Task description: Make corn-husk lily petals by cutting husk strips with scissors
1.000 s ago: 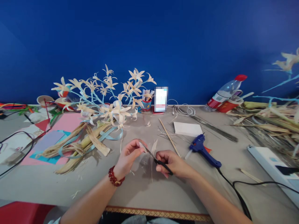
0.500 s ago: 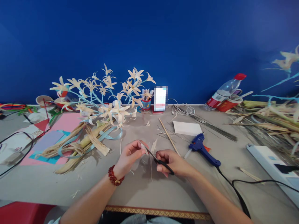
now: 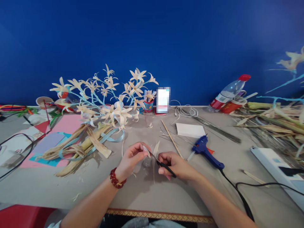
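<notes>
Between the thumb and fingers of my left hand [image 3: 134, 156] a small pale piece of husk [image 3: 146, 152] is pinched. My right hand [image 3: 174, 165] is closed on black-handled scissors [image 3: 167, 169], whose blades point up and left and meet the pale piece at my left fingertips. How far the blades are apart, I cannot tell. Below and between the hands lie a thin pale petal-like strip [image 3: 155, 148] and small scraps. A brown wooden stick [image 3: 171, 137] rests just beyond my right hand.
A blue glue gun [image 3: 209, 153] with a black cord lies at right, near a white power strip [image 3: 276, 171]. Husk flowers [image 3: 122, 114] on blue stems stand back left, above dried husks [image 3: 80, 153]. A tilted bottle [image 3: 229, 93] and a phone [image 3: 163, 100] are at the back.
Almost nothing differs. Both hands keep their places, and the scissors have shifted very slightly against the pale piece.
</notes>
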`<move>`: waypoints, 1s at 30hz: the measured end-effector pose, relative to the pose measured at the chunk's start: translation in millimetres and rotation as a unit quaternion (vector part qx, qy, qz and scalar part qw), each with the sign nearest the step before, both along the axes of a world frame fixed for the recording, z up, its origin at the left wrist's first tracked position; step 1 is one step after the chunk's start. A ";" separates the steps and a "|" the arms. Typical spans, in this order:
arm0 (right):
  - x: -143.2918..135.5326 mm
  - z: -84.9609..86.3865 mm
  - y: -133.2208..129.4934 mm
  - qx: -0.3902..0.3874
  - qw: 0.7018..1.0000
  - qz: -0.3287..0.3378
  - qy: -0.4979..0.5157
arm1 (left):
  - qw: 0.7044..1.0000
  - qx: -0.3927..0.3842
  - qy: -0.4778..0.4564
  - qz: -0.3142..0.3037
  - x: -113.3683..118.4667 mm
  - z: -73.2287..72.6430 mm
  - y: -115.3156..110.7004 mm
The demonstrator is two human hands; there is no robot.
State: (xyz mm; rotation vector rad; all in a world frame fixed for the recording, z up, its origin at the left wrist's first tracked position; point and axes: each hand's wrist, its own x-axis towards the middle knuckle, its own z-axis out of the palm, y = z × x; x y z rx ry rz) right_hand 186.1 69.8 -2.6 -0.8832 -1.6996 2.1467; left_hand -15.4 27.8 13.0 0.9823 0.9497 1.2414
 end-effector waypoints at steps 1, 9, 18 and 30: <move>-0.1 0.3 0.1 -0.001 1.000 0.000 -0.001 | 1.000 0.001 -0.001 0.001 0.0 -0.4 0.0; -0.6 0.2 1.4 0.002 1.000 0.004 0.006 | 1.000 -0.006 0.001 0.002 0.6 0.6 -0.2; -1.7 2.4 0.4 0.024 0.999 -0.021 -0.014 | 1.000 -0.002 0.005 0.003 1.0 1.3 -0.2; -0.4 6.7 8.4 0.362 0.854 -0.161 -0.338 | 0.999 0.009 0.002 0.034 4.7 -1.5 1.7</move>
